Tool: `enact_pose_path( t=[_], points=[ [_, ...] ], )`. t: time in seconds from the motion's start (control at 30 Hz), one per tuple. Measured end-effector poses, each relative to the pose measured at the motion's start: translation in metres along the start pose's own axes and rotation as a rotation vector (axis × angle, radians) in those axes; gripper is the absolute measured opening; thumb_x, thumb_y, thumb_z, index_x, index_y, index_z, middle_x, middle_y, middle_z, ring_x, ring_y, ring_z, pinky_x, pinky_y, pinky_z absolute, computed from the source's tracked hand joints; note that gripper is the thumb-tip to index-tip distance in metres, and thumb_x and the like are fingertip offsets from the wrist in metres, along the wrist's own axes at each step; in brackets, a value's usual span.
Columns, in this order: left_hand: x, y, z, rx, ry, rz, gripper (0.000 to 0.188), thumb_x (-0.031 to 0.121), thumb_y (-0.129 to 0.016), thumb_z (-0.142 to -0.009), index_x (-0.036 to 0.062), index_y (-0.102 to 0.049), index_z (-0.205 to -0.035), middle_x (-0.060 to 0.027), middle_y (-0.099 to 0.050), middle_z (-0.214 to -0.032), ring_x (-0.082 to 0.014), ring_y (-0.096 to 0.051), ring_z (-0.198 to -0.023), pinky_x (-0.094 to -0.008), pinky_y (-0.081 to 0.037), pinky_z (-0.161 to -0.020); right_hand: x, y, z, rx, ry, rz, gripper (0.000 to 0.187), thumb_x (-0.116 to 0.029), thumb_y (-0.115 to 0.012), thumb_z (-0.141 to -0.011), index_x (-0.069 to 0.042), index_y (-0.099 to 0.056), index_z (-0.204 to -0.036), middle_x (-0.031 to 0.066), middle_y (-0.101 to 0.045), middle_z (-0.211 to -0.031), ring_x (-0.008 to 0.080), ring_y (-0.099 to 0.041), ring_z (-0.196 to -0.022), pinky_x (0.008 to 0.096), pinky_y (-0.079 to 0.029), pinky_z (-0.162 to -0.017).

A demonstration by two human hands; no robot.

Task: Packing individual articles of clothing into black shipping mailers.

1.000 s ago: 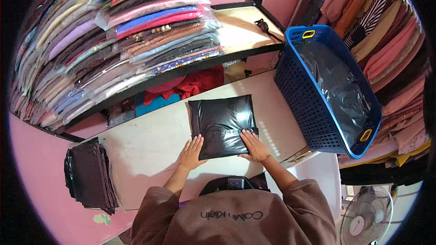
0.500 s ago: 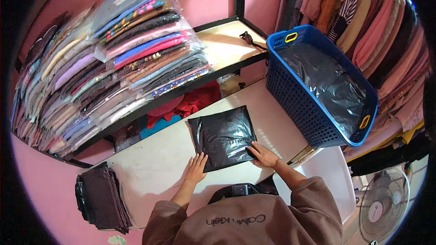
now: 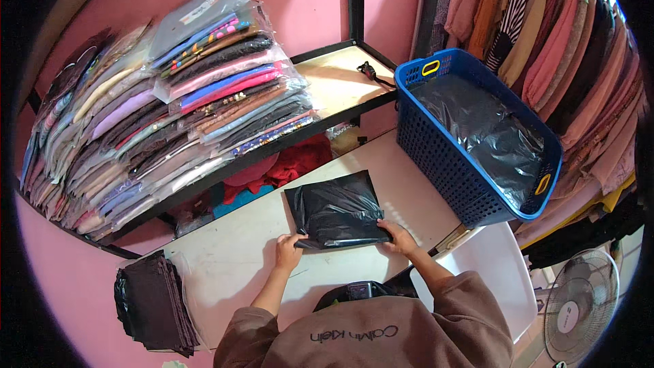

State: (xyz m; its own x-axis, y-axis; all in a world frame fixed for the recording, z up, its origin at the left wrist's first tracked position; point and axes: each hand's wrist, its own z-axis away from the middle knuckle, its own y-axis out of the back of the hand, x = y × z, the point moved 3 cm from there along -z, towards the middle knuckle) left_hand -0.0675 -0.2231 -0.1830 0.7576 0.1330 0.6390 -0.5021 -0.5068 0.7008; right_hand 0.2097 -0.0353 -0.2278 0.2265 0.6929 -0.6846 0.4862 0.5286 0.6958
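A glossy black plastic bag package [image 3: 335, 206] lies on the white table in front of me, its near edge lifted or folded over. My left hand [image 3: 289, 251] pinches its near left corner. At the near right corner, my right hand [image 3: 398, 237] grips the same edge, thumb on top. Whatever is inside the black bag is hidden. To my left, a stack of folded black bags [image 3: 155, 303] rests at the end of the table.
A blue plastic basket [image 3: 436, 163] holding black packages stands at the table's right. Behind the table, a black-framed shelf [image 3: 334, 88] carries piles of bagged clothes [image 3: 197, 95]. Garments [image 3: 565, 54] hang at the right, above a fan [image 3: 579, 310]. A white chair [image 3: 487, 266] is beside me.
Both hands have gone from lying flat on the package to gripping its near corners. The near edge is now lifted or folded over, so the package looks shorter.
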Motion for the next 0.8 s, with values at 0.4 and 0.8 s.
enact_pose_path(
  t=[0.4, 0.8],
  points=[
    [0.045, 0.047, -0.072, 0.564, 0.207, 0.238, 0.039, 0.026, -0.045, -0.092, -0.0007, -0.045, -0.064, -0.013, -0.042, -0.05, -0.0178, -0.038, -0.047, -0.0342, -0.033, -0.047, -0.066, 0.087, -0.083, 0.608, -0.273, -0.527, 0.015, -0.014, -0.051, -0.088, -0.001, -0.056, -0.081, 0.0055, -0.056, -0.067, 0.0099, -0.047, -0.065, 0.0277, -0.041, -0.062],
    [-0.065, -0.067, -0.04, 0.101, 0.676, -0.164, 0.059, 0.057, -0.036, -0.085, 0.0051, -0.063, -0.09, -0.022, -0.061, -0.084, -0.0383, -0.057, -0.085, -0.0444, -0.044, -0.075, 0.059, -0.023, -0.074, 0.311, -0.875, 0.103, 0.039, -0.037, -0.039, -0.091, -0.002, -0.056, -0.084, 0.022, -0.06, -0.084, 0.0405, -0.057, -0.083, 0.0468, -0.044, -0.071]
  ],
)
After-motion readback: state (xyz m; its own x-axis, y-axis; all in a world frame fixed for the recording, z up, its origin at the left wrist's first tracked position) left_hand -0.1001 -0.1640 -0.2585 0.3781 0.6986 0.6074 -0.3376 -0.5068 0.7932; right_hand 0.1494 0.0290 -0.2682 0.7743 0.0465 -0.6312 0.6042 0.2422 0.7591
